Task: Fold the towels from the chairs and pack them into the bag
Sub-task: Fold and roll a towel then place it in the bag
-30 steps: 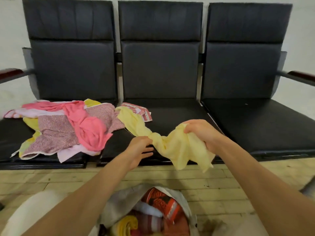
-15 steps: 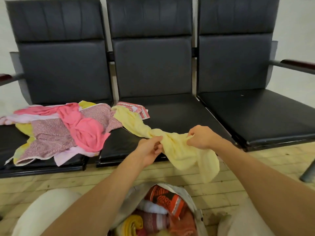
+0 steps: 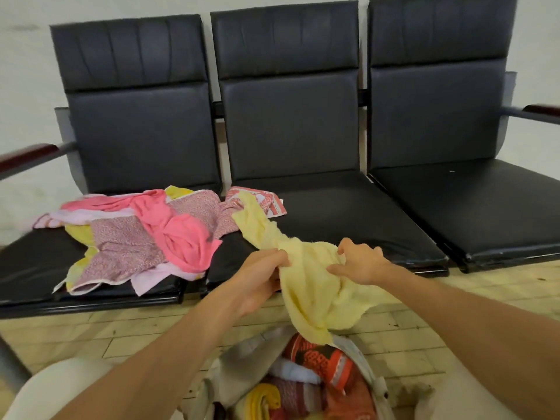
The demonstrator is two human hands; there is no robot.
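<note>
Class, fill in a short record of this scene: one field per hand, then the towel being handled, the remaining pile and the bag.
Left hand: grips the pale yellow towel
Right hand: pinches the same towel
Towel state: bunched, far end on middle seat, lower end above bag
Pile: unfolded towels, left seat
Bag contents: open, towels inside

Crumpled yellow towel [image 3: 315,286] draped above open bag [image 3: 239,368]

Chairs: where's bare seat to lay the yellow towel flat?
Right seat: wholly bare. Middle seat: bare right of the red-white cloth and the yellow towel. Left seat: crowded, the towel pile covers most and spills over the gap.
</note>
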